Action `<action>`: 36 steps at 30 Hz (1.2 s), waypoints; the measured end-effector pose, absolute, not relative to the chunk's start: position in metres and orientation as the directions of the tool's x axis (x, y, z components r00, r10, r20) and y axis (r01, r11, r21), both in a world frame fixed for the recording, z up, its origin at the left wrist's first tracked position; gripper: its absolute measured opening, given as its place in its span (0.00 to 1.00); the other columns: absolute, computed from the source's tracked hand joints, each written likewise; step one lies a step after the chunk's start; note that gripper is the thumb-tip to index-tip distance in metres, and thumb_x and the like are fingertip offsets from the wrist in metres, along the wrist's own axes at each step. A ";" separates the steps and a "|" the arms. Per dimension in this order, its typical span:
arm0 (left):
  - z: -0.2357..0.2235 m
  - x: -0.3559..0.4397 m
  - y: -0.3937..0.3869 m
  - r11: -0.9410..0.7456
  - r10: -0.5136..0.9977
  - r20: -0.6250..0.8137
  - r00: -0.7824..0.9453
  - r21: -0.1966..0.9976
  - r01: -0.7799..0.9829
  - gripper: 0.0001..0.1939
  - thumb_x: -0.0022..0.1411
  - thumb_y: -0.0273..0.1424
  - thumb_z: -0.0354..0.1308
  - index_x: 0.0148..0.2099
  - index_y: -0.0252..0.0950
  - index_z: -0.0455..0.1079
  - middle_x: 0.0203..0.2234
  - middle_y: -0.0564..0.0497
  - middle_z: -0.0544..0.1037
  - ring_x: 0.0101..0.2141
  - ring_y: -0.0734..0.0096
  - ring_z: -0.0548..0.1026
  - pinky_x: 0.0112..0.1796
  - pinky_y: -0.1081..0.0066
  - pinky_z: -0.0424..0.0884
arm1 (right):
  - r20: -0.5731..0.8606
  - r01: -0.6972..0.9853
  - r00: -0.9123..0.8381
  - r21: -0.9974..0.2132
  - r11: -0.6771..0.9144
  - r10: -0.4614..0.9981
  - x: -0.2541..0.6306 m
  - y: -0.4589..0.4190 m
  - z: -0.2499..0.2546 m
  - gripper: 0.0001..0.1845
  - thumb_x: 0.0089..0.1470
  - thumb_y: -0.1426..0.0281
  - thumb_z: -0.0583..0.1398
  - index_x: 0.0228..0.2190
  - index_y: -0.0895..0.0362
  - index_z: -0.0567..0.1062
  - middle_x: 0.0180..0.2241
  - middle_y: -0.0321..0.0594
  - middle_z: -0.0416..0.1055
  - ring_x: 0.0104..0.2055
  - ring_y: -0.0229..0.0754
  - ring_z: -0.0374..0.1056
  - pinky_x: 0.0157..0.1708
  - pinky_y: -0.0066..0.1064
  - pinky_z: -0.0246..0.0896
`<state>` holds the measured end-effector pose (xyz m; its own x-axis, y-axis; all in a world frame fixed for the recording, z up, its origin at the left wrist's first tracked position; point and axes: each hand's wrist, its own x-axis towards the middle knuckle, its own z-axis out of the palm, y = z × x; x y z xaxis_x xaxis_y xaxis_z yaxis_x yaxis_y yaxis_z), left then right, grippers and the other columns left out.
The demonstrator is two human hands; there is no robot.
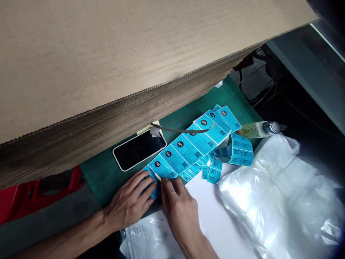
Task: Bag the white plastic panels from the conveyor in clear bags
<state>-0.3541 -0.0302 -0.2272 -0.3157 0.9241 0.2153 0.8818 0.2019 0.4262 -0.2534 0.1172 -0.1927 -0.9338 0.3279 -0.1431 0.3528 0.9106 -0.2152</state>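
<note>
A strip of blue printed labels point(188, 147) lies diagonally across the green mat point(102, 174). My left hand point(129, 201) rests flat on the strip's near end, fingers spread over the last label. My right hand point(178, 207) sits just to its right, thumb and forefinger pinched at the corner of that same label. A looser curl of smaller blue labels point(237, 153) lies at the strip's right side.
A tall stack of flat cardboard sheets point(107, 64) fills the upper left and overhangs the mat. A black phone point(138, 148) lies beside the labels. Clear plastic bags point(277, 194) pile at the right on white paper point(212, 216). A small bottle point(258, 129) lies beyond them.
</note>
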 end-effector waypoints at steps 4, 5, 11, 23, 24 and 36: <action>-0.227 -0.354 -0.031 0.205 0.923 0.216 -0.319 0.424 0.882 0.21 0.61 0.28 0.53 0.57 0.31 0.62 0.51 0.42 0.70 0.58 0.54 0.58 0.56 0.53 0.64 | -0.163 0.332 -0.937 -0.144 0.932 0.309 -0.251 0.118 -0.186 0.18 0.56 0.74 0.54 0.49 0.51 0.66 0.36 0.41 0.67 0.33 0.40 0.66 0.21 0.25 0.53; -0.227 -0.354 -0.031 0.205 0.924 0.214 -0.318 0.425 0.882 0.21 0.61 0.28 0.53 0.57 0.31 0.62 0.52 0.42 0.70 0.58 0.54 0.58 0.56 0.53 0.64 | -0.167 0.328 -0.938 -0.136 0.935 0.305 -0.250 0.119 -0.185 0.18 0.56 0.74 0.54 0.48 0.51 0.66 0.36 0.41 0.67 0.32 0.40 0.66 0.21 0.25 0.52; -0.228 -0.354 -0.031 0.201 0.924 0.213 -0.318 0.438 0.877 0.22 0.61 0.27 0.53 0.58 0.31 0.61 0.52 0.42 0.70 0.58 0.53 0.58 0.55 0.53 0.64 | -0.163 0.328 -0.937 -0.109 0.938 0.309 -0.227 0.127 -0.183 0.16 0.55 0.72 0.55 0.47 0.51 0.66 0.37 0.40 0.67 0.34 0.42 0.67 0.20 0.26 0.53; -0.232 -0.354 -0.032 0.194 0.927 0.212 -0.310 0.436 0.879 0.23 0.61 0.28 0.53 0.58 0.31 0.60 0.52 0.42 0.69 0.58 0.53 0.58 0.56 0.53 0.63 | -0.128 0.287 -0.951 -0.030 0.957 0.281 -0.194 0.139 -0.176 0.13 0.60 0.69 0.48 0.43 0.54 0.69 0.34 0.42 0.69 0.30 0.40 0.68 0.16 0.25 0.54; -0.232 -0.354 -0.033 0.192 0.928 0.213 -0.306 0.432 0.881 0.23 0.61 0.28 0.53 0.58 0.31 0.60 0.52 0.42 0.69 0.58 0.53 0.58 0.56 0.53 0.63 | -0.126 0.283 -0.952 -0.018 0.959 0.279 -0.191 0.141 -0.176 0.14 0.60 0.69 0.48 0.43 0.54 0.69 0.34 0.42 0.69 0.29 0.40 0.69 0.15 0.25 0.53; -0.215 -0.361 -0.022 0.183 0.924 0.232 -0.305 0.431 0.884 0.09 0.61 0.30 0.53 0.37 0.31 0.72 0.56 0.40 0.65 0.57 0.53 0.59 0.56 0.54 0.61 | -0.018 0.325 -0.937 -0.408 0.853 0.349 -0.197 0.150 -0.149 0.14 0.59 0.70 0.52 0.46 0.54 0.69 0.37 0.42 0.68 0.31 0.35 0.68 0.29 0.25 0.63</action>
